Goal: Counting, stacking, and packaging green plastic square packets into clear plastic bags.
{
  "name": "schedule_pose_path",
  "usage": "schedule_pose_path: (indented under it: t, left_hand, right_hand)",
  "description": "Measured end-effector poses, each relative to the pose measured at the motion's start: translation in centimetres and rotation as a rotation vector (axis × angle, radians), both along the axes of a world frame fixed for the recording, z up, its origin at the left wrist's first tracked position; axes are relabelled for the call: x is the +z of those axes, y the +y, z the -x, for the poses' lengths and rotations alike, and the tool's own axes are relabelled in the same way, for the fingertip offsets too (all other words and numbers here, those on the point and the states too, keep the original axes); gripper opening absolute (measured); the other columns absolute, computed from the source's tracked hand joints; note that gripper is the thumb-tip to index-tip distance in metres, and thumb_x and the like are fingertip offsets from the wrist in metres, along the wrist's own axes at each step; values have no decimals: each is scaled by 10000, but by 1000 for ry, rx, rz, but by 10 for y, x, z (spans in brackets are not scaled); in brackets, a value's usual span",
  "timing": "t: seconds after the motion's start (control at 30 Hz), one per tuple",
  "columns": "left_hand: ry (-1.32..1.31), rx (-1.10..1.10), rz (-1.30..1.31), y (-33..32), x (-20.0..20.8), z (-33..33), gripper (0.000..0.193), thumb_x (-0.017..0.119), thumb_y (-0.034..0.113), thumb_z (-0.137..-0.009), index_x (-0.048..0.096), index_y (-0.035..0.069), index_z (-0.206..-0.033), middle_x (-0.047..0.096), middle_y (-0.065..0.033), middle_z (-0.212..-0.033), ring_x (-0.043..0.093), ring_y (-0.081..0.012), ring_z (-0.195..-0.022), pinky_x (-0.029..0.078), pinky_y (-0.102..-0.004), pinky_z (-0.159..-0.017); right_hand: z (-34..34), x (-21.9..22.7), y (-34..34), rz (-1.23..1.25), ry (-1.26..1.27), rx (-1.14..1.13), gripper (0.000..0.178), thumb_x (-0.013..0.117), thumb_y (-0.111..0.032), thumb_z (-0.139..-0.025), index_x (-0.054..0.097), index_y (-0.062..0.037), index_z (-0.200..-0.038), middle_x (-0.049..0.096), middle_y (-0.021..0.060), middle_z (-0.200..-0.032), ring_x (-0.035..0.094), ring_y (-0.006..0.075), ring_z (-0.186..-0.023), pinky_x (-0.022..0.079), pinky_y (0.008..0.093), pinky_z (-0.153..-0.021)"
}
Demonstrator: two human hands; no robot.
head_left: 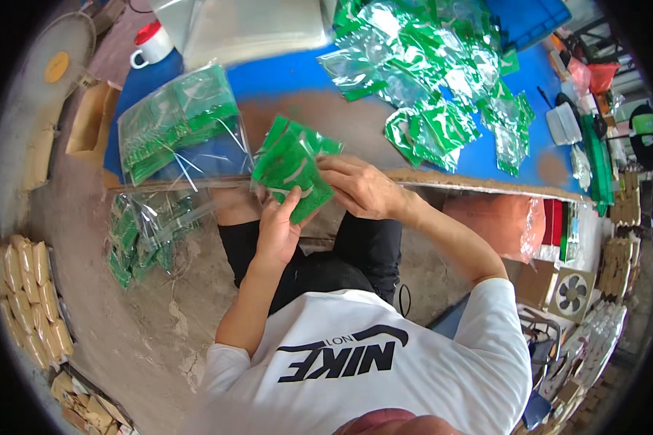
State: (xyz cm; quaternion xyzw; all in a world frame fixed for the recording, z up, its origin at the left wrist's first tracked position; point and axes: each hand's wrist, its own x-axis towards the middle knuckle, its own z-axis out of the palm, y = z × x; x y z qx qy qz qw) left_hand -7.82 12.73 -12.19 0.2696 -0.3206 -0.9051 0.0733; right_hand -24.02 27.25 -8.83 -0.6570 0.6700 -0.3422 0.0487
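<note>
Over the near edge of the blue table, my left hand point(279, 228) is closed on a few green plastic packets point(290, 163), thumb on top. My right hand point(359, 187) has its fingers bent against the right side of the same packets; its fingertips are partly hidden, and they seem to pinch that edge. To the left, a clear bag point(141, 119) filled with rows of green packets lies on the table. A large loose heap of green and clear packets point(435, 65) covers the table's far right.
A white mug with red top point(152, 45) stands at the far left of the table point(283, 76), beside stacked clear plastic sheets point(254, 32). More bagged green packets point(141, 239) lie on the floor at left. A blue crate point(533, 25) is at the far right.
</note>
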Motion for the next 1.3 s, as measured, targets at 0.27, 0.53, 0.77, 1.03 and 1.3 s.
schedule_pose_path:
  t: [0.27,0.53,0.77,1.03,1.3]
  left_hand:
    - [27,23,113,2,-14,4,370,628,159,-975,519,104,-1324,617,-25,-1263,610,-162,-1146,529,-349,-941]
    - [30,81,169,-6,-13,-12,370,625,105,-965,528,21,-1312,619,-75,-1254,625,-181,-1127,518,-346,-966]
    - [76,-27,155,-11,-3,-13,354,605,98,-964,527,2,-1295,627,-95,-1238,634,-190,-1117,521,-352,-959]
    - [25,-75,114,7,-5,7,355,545,185,-1006,506,31,-1324,628,-85,-1244,639,-193,-1109,523,-369,-952]
    - [74,-50,69,18,-12,7,413,537,236,-1016,456,74,-1387,582,-75,-1308,599,-215,-1171,526,-423,-977]
  right_hand:
    - [114,-12,-44,66,184,-735,499,586,-391,-951,572,5,-1255,578,241,-1258,543,429,-1173,444,480,-991]
    - [37,-19,-42,-77,207,-235,564,759,-290,-745,539,0,-1176,559,177,-1190,558,368,-1125,447,429,-996]
    - [34,13,21,127,228,-464,433,637,48,-683,640,-55,-1103,662,125,-1014,611,349,-1070,465,468,-972]
    - [-16,42,-4,-122,331,-139,334,651,-93,-752,692,-102,-1083,386,152,-1492,327,400,-1406,327,568,-1136]
    - [-19,-6,-18,-4,-435,-125,520,647,-5,-840,493,-15,-1336,528,264,-1317,540,435,-1220,503,455,-940]
